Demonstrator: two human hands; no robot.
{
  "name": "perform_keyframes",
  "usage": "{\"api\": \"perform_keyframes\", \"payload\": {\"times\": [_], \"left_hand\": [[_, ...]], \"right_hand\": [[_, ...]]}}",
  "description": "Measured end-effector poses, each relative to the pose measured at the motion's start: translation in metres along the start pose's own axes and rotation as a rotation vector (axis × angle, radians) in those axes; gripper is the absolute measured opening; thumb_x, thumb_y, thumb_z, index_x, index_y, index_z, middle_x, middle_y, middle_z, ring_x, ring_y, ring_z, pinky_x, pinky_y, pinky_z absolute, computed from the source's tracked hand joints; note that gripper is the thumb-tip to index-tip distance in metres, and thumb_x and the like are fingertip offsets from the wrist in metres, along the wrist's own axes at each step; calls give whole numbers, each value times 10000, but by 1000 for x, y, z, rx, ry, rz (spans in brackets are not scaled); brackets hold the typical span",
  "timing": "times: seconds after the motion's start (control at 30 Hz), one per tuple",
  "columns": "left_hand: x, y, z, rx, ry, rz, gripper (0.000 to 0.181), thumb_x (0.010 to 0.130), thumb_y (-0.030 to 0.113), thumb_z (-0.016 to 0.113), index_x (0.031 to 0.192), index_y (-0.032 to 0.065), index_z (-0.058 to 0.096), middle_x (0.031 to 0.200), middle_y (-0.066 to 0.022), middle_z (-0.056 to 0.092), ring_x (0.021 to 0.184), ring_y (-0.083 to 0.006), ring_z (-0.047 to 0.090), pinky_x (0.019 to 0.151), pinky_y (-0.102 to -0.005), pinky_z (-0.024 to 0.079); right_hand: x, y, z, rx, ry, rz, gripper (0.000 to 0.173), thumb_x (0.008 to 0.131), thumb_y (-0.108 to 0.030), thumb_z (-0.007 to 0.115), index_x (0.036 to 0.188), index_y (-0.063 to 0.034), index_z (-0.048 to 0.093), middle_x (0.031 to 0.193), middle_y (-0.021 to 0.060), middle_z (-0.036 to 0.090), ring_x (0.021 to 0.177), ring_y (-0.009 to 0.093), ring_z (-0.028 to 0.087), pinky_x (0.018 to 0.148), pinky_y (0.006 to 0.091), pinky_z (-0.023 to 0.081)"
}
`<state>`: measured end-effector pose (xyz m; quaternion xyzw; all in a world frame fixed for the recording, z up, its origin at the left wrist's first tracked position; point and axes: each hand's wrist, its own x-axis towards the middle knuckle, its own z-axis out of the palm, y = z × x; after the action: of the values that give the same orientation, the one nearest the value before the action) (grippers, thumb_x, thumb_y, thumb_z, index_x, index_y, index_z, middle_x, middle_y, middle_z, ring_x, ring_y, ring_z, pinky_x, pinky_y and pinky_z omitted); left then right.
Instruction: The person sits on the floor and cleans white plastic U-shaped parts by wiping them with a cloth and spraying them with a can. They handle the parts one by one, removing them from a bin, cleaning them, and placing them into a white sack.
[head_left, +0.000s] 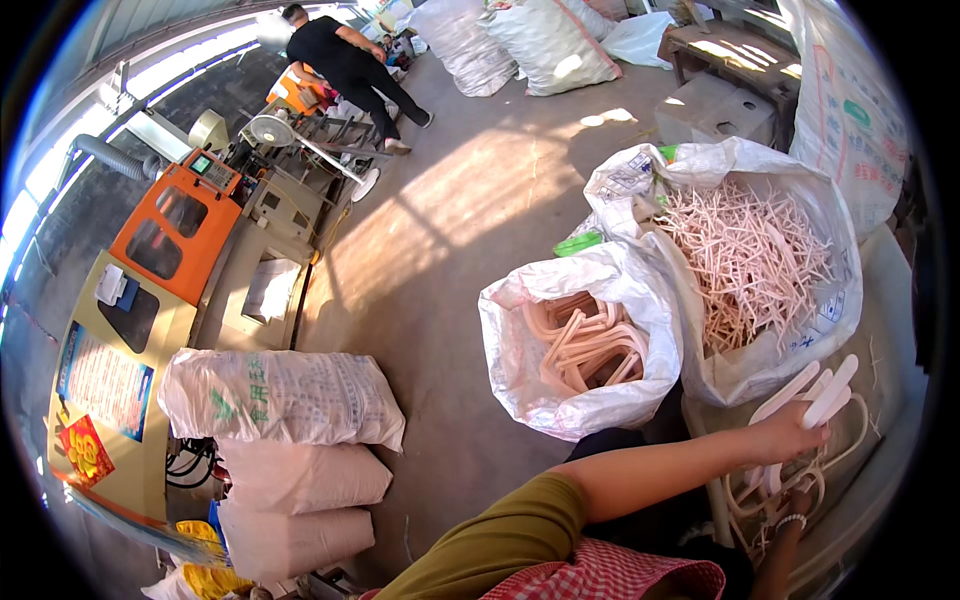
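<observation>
My left hand (787, 433) is closed around several pale pink curved plastic parts (834, 396) at the right. Below it, my right hand (799, 504), with a beaded bracelet at the wrist, is among looped pale plastic pieces (814, 480); its fingers are partly hidden, so its grip cannot be told. A white woven sack (506, 375) before me holds pink U-shaped plastic parts (592, 337). Another open woven sack (844, 262), behind it and to its right, is filled with thin pink branched plastic scraps (750, 262).
Full sacks (300, 480) are stacked at the left beside an orange and cream machine (165, 232). A pedestal fan (274, 131) and a person (349, 60) in black stand farther off. Large white sacks (540, 45) rest at the back, near a wooden table (731, 49).
</observation>
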<state>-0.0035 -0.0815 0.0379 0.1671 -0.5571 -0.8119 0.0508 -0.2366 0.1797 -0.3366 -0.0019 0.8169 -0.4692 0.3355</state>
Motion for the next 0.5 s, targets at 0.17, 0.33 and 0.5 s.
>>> {"api": "perform_keyframes", "payload": {"times": [0.17,0.33,0.5], "left_hand": [[-9,-3,0,-84,56,-31,193,924,271,562,874,94,502,615,33,447,483,-65,415,428,-242,349],[4,-11,-1,-28,215,-146,162,924,249,570,881,94,552,571,49,448,474,-63,422,417,-229,336],[5,1,-24,-344,253,-191,150,924,205,547,923,72,617,693,0,556,540,-80,475,478,-222,402]], "right_hand": [[-90,-106,-17,164,-117,-320,309,969,-149,479,1238,0,511,983,47,581,838,99,548,722,256,472],[-192,-203,-13,-56,-22,-761,295,949,-70,491,1225,26,532,1048,72,616,921,150,588,827,284,467],[-281,-294,1,-424,-81,-1238,204,859,-4,545,1036,-37,643,896,125,631,806,269,584,733,368,441]]}}
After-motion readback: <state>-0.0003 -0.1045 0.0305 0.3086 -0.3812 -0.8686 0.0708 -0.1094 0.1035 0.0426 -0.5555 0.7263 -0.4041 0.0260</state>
